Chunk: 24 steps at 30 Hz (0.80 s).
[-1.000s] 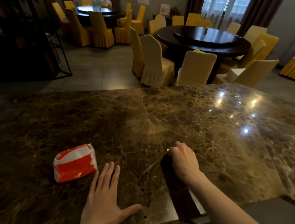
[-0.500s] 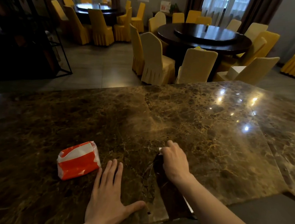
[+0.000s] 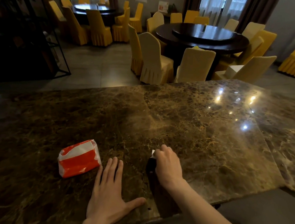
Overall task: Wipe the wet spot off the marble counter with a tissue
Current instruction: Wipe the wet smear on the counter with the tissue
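Your right hand point(image 3: 167, 163) curled over small white tissue point(image 3: 153, 152), gripping it, pressing it onto dark brown veined marble counter point(image 3: 206, 124); only tissue corner shows past knuckles. Your left hand point(image 3: 109, 195) flat on counter, fingers spread, holding nothing. Red-and-white plastic tissue pack point(image 3: 78, 158) lies just beside left fingertips. Wet spot itself: cannot tell.
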Tool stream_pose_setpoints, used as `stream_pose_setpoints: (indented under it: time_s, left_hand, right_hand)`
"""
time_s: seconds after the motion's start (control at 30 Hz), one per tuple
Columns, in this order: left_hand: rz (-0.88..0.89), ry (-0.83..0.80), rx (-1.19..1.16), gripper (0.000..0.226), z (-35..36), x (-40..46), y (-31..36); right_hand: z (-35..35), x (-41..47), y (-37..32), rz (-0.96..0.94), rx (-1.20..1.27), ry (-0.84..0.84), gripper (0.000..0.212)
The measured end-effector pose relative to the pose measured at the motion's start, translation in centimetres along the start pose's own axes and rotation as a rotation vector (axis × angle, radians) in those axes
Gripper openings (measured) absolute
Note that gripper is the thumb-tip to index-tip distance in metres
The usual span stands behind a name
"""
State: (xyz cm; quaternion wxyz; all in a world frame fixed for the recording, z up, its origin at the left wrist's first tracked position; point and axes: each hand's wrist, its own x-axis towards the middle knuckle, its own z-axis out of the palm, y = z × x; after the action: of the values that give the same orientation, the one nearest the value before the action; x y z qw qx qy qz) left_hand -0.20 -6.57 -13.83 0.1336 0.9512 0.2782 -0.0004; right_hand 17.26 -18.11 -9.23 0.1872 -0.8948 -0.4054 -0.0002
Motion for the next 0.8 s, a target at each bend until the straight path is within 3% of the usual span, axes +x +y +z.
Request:
stream_pose_setpoints:
  time_s: [0.23,0.43,0.67,0.8]
  left_hand:
    - [-0.002,0.03,-0.006,0.142,0.4,0.1,-0.2]
    - [0.014,0.057,-0.019,0.14,0.3,0.0,-0.2]
    - [0.005,0.054,-0.022,0.142,0.5,0.1,-0.2]
    - [0.019,0.054,-0.01,0.14,0.4,0.0,-0.3]
  right_hand:
    - [0.7,-4.3,0.0,-0.209,0.004,-0.122,0.022]
    - [-1.2,-2.1,3.4,0.072,0.015,0.049,0.013]
    - [1.0,-4.7,-0.9,-0.088,0.127,-0.024,0.014]
    - [-0.8,-4.4,2.8,0.039,0.083,0.01,0.014]
